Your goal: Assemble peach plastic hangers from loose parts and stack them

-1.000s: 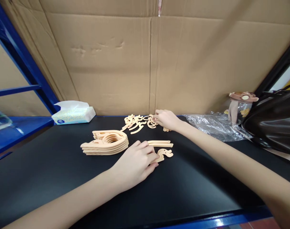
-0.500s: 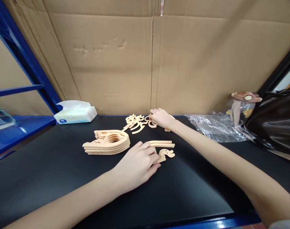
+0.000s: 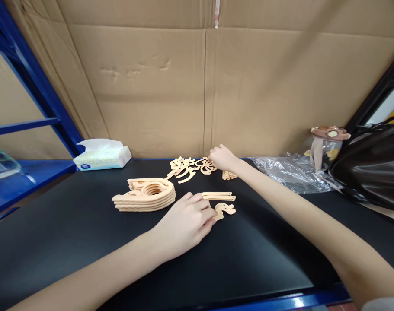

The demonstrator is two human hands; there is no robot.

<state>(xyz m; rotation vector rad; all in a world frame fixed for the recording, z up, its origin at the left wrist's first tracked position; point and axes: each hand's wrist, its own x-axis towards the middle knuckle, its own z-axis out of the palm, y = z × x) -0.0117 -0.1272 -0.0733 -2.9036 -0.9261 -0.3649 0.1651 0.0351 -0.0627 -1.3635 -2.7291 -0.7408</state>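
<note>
My left hand [image 3: 187,224] is closed on a beige plastic hanger piece [image 3: 225,209], whose curved, holed end sticks out past the fingertips. Just beyond it lie two slim beige strips [image 3: 218,196], side by side and partly behind the knuckles. Farther back, my right hand [image 3: 224,158] reaches down with curled fingers at the edge of a heap of beige ring-shaped pieces [image 3: 205,166]. The fingertips are hidden, so what they pinch cannot be seen. Small beige pieces [image 3: 228,175] lie under the right wrist.
A neat stack of beige folded hanger parts [image 3: 145,196] stands left of my left hand. Loose beige hooks [image 3: 183,166] lie behind it. A tissue pack [image 3: 102,154] sits back left; clear plastic wrap [image 3: 281,170], a bottle [image 3: 328,147] and a black bag [image 3: 372,164] are right.
My right hand has shifted slightly right over the ring-shaped pieces, uncovering more of them. My left hand keeps its hold; the whole view has moved slightly.
</note>
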